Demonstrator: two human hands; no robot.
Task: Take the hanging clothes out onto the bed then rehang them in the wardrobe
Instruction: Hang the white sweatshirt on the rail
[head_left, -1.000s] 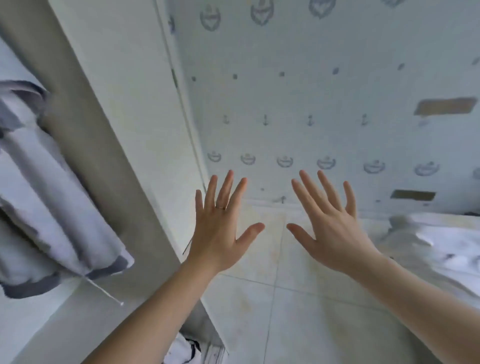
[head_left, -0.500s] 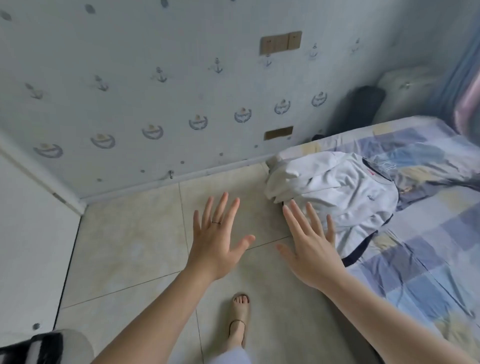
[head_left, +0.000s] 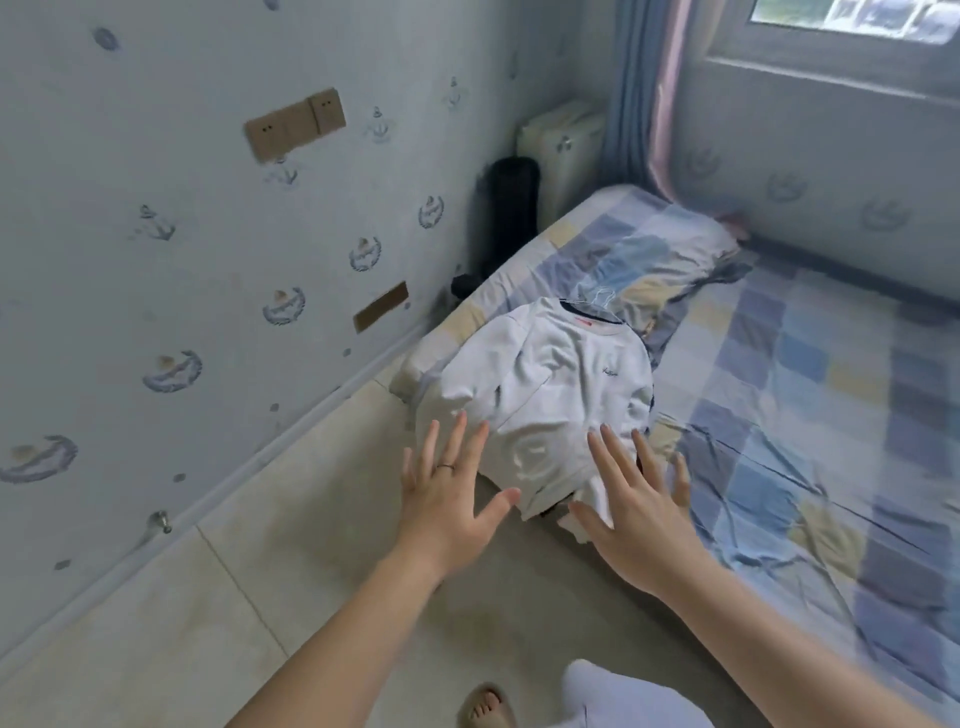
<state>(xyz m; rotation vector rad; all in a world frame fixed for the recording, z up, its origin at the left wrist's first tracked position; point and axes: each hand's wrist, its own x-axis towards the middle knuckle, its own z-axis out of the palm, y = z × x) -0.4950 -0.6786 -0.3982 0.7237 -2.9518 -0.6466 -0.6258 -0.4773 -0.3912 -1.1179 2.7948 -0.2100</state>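
White sweatshirt (head_left: 561, 395) on bed (head_left: 789, 374) corner — we see left hand (head_left: 447, 501), right hand (head_left: 639, 522) splayed flat, holding nothing.

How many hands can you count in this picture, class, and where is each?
2. The left hand is spread open over the floor, at the near-left edge of the white sweatshirt. The right hand is spread open at its near-right edge, by the bed. Neither holds anything.
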